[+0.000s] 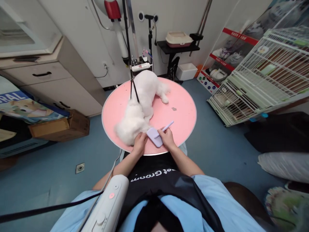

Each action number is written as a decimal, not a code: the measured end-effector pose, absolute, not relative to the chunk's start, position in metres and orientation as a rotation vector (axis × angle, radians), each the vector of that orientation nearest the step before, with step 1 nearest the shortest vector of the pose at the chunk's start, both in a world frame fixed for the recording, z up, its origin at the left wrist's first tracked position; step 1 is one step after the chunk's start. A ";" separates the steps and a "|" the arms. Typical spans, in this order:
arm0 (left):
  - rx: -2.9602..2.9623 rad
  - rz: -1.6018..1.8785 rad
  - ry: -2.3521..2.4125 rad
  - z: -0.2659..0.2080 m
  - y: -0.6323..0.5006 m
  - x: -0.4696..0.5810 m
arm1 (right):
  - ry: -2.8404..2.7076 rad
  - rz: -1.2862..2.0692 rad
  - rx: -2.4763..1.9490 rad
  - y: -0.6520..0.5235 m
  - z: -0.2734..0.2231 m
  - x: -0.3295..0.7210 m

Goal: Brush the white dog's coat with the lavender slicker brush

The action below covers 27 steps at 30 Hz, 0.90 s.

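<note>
Brushing white dog [141, 109], lilac brush [155, 136] in right hand [166, 138]

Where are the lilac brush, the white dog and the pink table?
lilac brush [154, 135], head view, on its flat pad beside the right hand.
white dog [141, 106], head view, mid-body fur.
pink table [182, 112], head view, bare top right of the dog.

dog [141, 108]: white, plain, just beyond the left-hand fingers | brush [156, 135]: pale lilac, under the right-hand fingers | tabletop [183, 109]: pink with a silver rim, one small grey spot | apron [156, 183]: black with white lettering | sleeves: light blue | floor [60, 161]: blue-grey | cage [265, 74]: white wire
</note>
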<state>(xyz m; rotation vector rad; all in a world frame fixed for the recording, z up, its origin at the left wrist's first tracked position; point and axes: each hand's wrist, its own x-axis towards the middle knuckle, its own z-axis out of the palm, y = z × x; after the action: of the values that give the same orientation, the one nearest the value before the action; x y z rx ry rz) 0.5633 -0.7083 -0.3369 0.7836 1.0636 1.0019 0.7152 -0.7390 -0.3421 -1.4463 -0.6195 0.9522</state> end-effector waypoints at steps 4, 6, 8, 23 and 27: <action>0.399 1.064 1.117 -0.342 -0.698 0.590 | -0.637 0.902 -1.493 -0.769 -0.330 0.727; 0.358 1.065 1.105 -0.340 -0.695 0.591 | -0.660 0.803 -1.549 -0.773 -0.321 0.738; 0.341 1.101 1.073 -0.339 -0.693 0.587 | -0.653 0.651 -1.561 -0.768 -0.313 0.745; 1.102 1.182 1.401 -0.338 -0.704 0.519 | -0.704 1.147 -1.140 -0.675 -0.307 0.710; 1.530 0.939 1.522 -0.306 -0.687 0.476 | -0.722 0.965 -1.123 -0.661 -0.301 0.696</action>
<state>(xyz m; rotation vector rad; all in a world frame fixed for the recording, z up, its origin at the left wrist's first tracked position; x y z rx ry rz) 0.4756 -0.6871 -0.3056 1.5298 1.5216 0.9385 0.6959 -0.6606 -0.3006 -1.1228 -0.7224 0.9654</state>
